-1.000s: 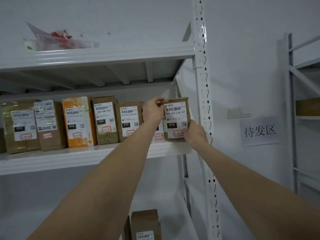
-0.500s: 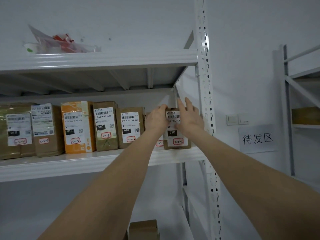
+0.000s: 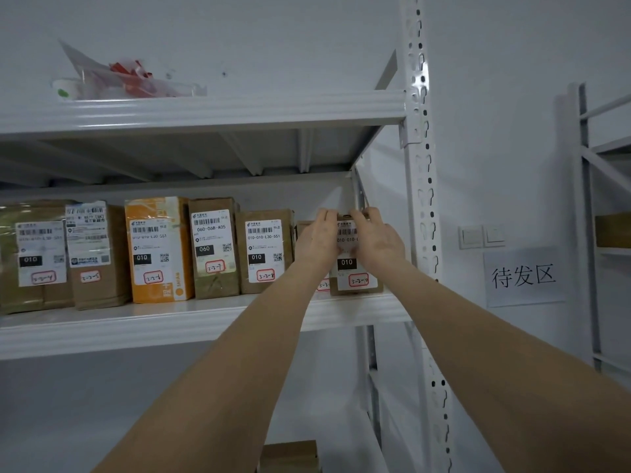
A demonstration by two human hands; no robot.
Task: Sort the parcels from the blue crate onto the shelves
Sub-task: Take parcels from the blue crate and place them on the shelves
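Observation:
A brown parcel with a white "010" label stands upright at the right end of the middle shelf. My left hand holds its upper left, fingers curled over the top edge. My right hand holds its upper right the same way. Another small parcel stands just left of it, mostly hidden behind my left hand. The blue crate is out of view.
A row of labelled parcels fills the shelf to the left, among them an orange one. The white upright post stands right beside my right hand. Clear plastic clutter lies on the top shelf. A brown box sits below.
The parcel went from held in front of the shelf to standing on it. My right hand moved from its lower right corner to its top, and both hands now curl over the top edge.

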